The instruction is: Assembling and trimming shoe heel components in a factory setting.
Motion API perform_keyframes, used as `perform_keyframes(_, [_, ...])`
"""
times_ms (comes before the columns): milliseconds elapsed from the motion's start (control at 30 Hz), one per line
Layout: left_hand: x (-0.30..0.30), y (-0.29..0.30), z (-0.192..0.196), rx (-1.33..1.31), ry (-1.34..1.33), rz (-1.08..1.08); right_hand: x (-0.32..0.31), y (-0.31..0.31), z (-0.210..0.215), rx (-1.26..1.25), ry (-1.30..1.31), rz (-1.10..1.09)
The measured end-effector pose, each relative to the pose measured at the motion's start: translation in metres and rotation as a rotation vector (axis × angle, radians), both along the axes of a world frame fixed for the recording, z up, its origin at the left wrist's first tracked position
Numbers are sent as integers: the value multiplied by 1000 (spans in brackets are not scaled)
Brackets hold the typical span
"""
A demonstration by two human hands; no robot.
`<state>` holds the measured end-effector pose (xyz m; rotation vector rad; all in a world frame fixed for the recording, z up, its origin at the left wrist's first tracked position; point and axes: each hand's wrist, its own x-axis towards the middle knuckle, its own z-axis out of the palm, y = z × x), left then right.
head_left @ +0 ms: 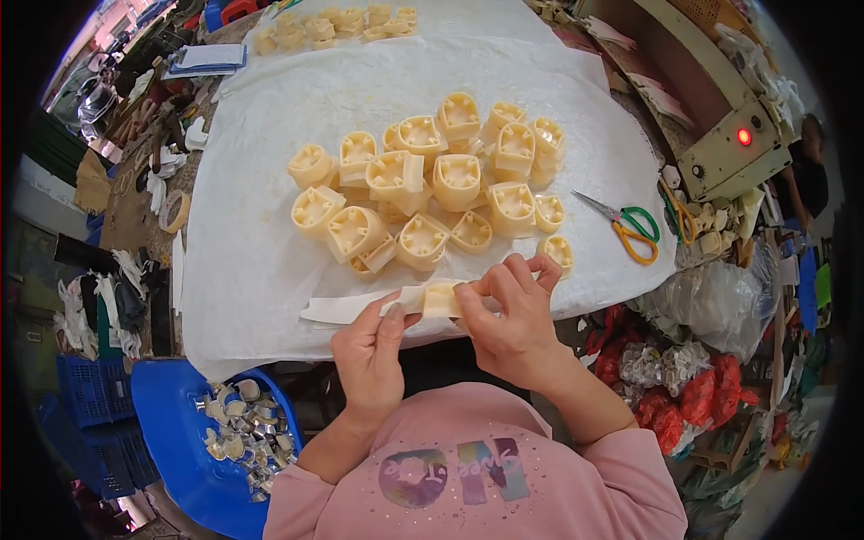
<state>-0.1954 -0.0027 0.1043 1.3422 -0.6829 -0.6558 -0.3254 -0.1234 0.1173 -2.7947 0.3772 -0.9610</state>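
Near the front edge of the table, I hold a small cream plastic shoe heel (441,299) with a white strip (346,309) lying against its side. My left hand (373,346) is closed, with thumb and fingers pinching the strip just left of the heel. The strip's loose end runs out to the left over the table sheet. My right hand (513,310) grips the heel's right side between thumb and fingers, partly hiding it. Beyond my hands lies a pile of similar cream heels (457,180), hollow with small pegs inside.
Scissors (630,229) with green and yellow handles lie right of the pile. More heels (337,27) sit at the table's far end. A blue tub (171,450) with shiny pieces stands lower left. At right are a machine with a red light (743,137) and plastic bags (720,301).
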Motion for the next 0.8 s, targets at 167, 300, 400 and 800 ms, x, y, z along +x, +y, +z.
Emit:
perform_keyframes(167, [-5,0,0,54,-48,-56,-3,-3,7,-2,94,17])
perform_keyframes(300, [-10,0,4,116,-54,-95,-8,-3,15,-9,206,25])
perform_keyframes(400, [-9,0,3,153,-73,-141,-9,-2,12,2,233,25])
perform_keyframes(800, [-10,4,5,230,-600,-271,-11,-9,-10,146,126,35])
